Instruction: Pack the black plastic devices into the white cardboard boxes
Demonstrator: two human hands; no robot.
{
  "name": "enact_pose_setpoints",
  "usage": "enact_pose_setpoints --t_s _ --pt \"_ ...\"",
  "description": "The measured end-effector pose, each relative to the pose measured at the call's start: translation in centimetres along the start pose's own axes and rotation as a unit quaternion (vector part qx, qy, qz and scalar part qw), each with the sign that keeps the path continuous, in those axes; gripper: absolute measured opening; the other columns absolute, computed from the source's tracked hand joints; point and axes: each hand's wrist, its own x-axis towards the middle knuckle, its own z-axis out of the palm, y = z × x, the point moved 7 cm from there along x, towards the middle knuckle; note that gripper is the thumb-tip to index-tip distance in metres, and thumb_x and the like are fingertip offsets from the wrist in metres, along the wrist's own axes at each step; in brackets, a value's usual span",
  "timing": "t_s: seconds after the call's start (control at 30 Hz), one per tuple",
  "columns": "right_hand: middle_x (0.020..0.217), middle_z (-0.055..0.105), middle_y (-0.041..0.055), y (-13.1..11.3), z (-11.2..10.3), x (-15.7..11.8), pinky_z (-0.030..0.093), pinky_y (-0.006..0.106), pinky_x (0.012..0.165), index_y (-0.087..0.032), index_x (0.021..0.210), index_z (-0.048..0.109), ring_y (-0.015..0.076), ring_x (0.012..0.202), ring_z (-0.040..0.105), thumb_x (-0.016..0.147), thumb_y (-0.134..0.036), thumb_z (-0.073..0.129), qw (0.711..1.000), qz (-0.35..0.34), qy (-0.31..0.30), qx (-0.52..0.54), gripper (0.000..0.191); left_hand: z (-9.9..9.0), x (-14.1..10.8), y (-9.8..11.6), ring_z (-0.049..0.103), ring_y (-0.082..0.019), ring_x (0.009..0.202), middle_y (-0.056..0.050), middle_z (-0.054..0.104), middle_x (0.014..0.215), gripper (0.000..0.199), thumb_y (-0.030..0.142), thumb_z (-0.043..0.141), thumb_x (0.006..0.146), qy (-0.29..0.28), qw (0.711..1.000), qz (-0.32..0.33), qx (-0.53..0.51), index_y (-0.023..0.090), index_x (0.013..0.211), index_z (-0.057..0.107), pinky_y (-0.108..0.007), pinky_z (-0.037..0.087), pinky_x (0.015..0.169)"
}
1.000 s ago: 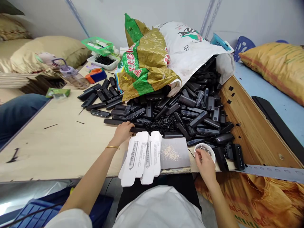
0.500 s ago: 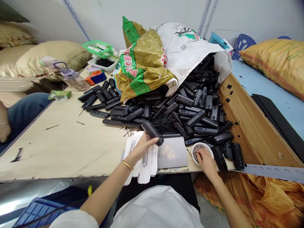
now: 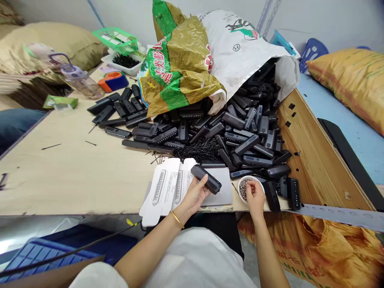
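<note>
My left hand [image 3: 195,195] is closed around a black oblong plastic case [image 3: 207,179] with a ribbed upper face, held tilted above a grey sheet [image 3: 225,180]. The case and hand hide much of the small pale bits on that sheet. Just left of it, white printed leaflets [image 3: 160,188] with drawings of a long slotted device lie at the table edge. My right hand [image 3: 255,197] reaches into a white bowl [image 3: 241,196] of small metal pieces that look like screws. Its fingertips are pinched together; whatever they hold is hidden.
Many similar black cases [image 3: 246,144] and thin black sticks [image 3: 201,149] are heaped behind my hands, spilling from a white sack [image 3: 240,52]. A gold-green bag [image 3: 186,68] lies on the heap. A wooden board [image 3: 312,152] borders the right; a drinking bottle [image 3: 81,80] stands back left.
My left hand has shifted right and nearer with the black case, now over the pale bits. My right hand stays at the bowl, fingers more upright. The view has tilted down somewhat.
</note>
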Motion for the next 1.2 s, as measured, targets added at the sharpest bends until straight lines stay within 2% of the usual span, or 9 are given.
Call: enact_pose_setpoints --t_s 0.07,0.17,0.23,0.33,0.43,0.67,0.83,1.0,1.2 --pt "0.073 0.057 0.0012 0.1 1.0 -0.5 0.045 0.03 0.064 -0.02 0.076 0.057 0.0143 0.063 0.051 0.072 -0.041 0.063 0.986 0.063 -0.023 0.156 0.023 -0.1 -0.2 0.2 0.066 -0.016 0.077 -0.002 0.067 0.091 0.044 0.029 0.079 0.067 0.003 1.0 0.013 -0.002 0.022 0.1 0.05 -0.031 0.054 0.07" --pt "0.071 0.06 -0.001 -1.1 3.3 -2.3 0.046 0.027 0.058 -0.02 0.078 0.061 0.0108 0.057 0.052 0.064 -0.038 0.074 0.924 0.154 -0.084 0.339 0.026 -0.2 -0.5 0.3 0.065 -0.016 0.08 -0.003 0.067 0.094 0.042 0.028 0.078 0.069 0.005 1.0 0.025 -0.012 0.021 0.1 0.051 -0.03 0.053 0.072" --pt "0.071 0.062 -0.0009 -2.4 4.6 -3.7 0.047 0.026 0.057 -0.021 0.08 0.063 0.0097 0.056 0.053 0.063 -0.036 0.077 0.892 0.187 -0.113 0.395 0.026 -0.3 -0.6 0.2 0.065 -0.015 0.079 -0.003 0.067 0.095 0.038 0.029 0.076 0.071 0.01 0.999 0.025 -0.027 0.021 0.1 0.053 -0.03 0.053 0.071" --pt "0.071 0.066 -0.0001 -4.1 5.8 -5.2 0.05 0.026 0.057 -0.02 0.078 0.065 0.0097 0.055 0.056 0.064 -0.034 0.078 0.879 0.194 -0.134 0.415 0.024 -0.3 -0.8 -0.2 0.065 -0.016 0.078 -0.005 0.068 0.095 0.032 0.034 0.072 0.076 0.019 0.999 0.009 -0.05 0.019 0.098 0.055 -0.03 0.053 0.07" --pt "0.073 0.068 0.0011 -5.1 6.4 -5.9 0.053 0.028 0.058 -0.019 0.076 0.064 0.0109 0.055 0.06 0.068 -0.036 0.075 0.894 0.161 -0.133 0.396 0.022 -0.3 -0.9 -0.6 0.066 -0.017 0.08 -0.007 0.069 0.094 0.027 0.033 0.068 0.08 0.026 0.997 -0.007 -0.073 0.017 0.097 0.056 -0.031 0.054 0.073" --pt "0.078 0.069 0.0023 -6.6 5.9 -6.3 0.053 0.029 0.063 -0.018 0.082 0.062 0.0129 0.061 0.065 0.08 -0.033 0.066 0.955 0.052 -0.073 0.284 0.016 -0.6 -1.1 -0.6 0.067 -0.017 0.079 -0.009 0.07 0.09 0.018 0.03 0.062 0.085 0.028 0.995 -0.014 -0.091 0.013 0.091 0.058 -0.031 0.054 0.074" --pt "0.078 0.067 0.0023 -7.2 5.9 -6.5 0.053 0.03 0.066 -0.019 0.086 0.063 0.0136 0.066 0.064 0.085 -0.029 0.06 0.965 -0.001 -0.073 0.25 0.01 -0.6 -1.2 -0.5 0.068 -0.018 0.08 -0.009 0.07 0.09 0.017 0.029 0.059 0.087 0.03 0.994 -0.014 -0.104 0.013 0.091 0.059 -0.032 0.055 0.076" --pt "0.086 0.063 0.0035 -8.7 5.2 -6.3 0.049 0.033 0.076 -0.021 0.083 0.064 0.0169 0.086 0.06 0.085 -0.023 0.06 0.976 -0.11 -0.028 0.185 0.006 -0.1 -1.6 -0.3 0.067 -0.016 0.08 -0.008 0.07 0.091 0.016 0.028 0.06 0.086 0.026 0.994 -0.019 -0.106 0.013 0.092 0.059 -0.029 0.055 0.074" --pt "0.085 0.062 0.0029 -9.2 5.3 -6.2 0.047 0.034 0.077 -0.021 0.083 0.065 0.0171 0.084 0.059 0.085 -0.02 0.058 0.977 -0.145 -0.012 0.158 0.007 0.4 -2.0 -0.2 0.067 -0.015 0.08 -0.007 0.07 0.088 0.018 0.028 0.066 0.082 0.029 0.992 -0.007 -0.125 0.013 0.088 0.06 -0.029 0.055 0.076"
